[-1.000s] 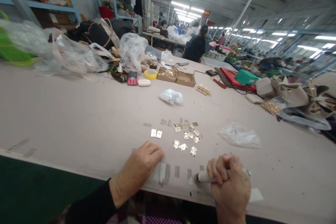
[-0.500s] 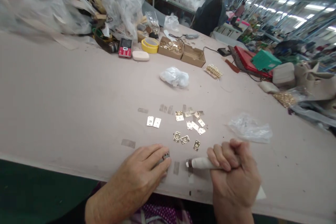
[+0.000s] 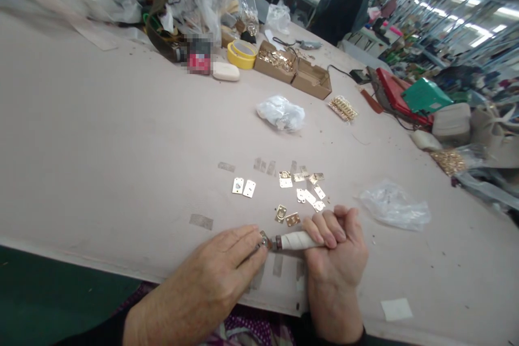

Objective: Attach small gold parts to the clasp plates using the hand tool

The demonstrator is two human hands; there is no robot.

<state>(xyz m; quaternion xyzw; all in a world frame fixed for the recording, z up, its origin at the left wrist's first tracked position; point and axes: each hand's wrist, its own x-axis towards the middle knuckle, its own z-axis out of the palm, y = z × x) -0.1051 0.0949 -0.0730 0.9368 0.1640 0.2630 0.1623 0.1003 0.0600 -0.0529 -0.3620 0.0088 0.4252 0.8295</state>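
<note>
My left hand [image 3: 221, 259] is closed near the table's front edge, pinching a small gold metal plate [image 3: 264, 239] mostly hidden by its fingers. My right hand [image 3: 334, 251] wraps round the white-wrapped handle of a hand tool [image 3: 298, 241]. The tool has a brown collar, and its metal tip meets the plate at my left fingertips. Just beyond lie two gold lock plates [image 3: 280, 213]. Several shiny flat plates [image 3: 308, 196] are scattered behind them. Two pale rectangular plates [image 3: 244, 187] lie side by side further left.
Grey tape strips [image 3: 201, 221] mark the table [image 3: 101, 146]. A crumpled plastic bag [image 3: 281, 113] lies ahead, a flat clear bag [image 3: 395, 205] to the right. Farther back are cardboard boxes [image 3: 275, 67] with gold parts, yellow tape [image 3: 242, 55] and a green box [image 3: 426, 95]. A person [image 3: 338, 8] sits beyond.
My right hand has moved left with the tool, bringing its tip to my left fingertips. A gold plate now shows there, and one of the three nearest lock plates is no longer visible at its spot.
</note>
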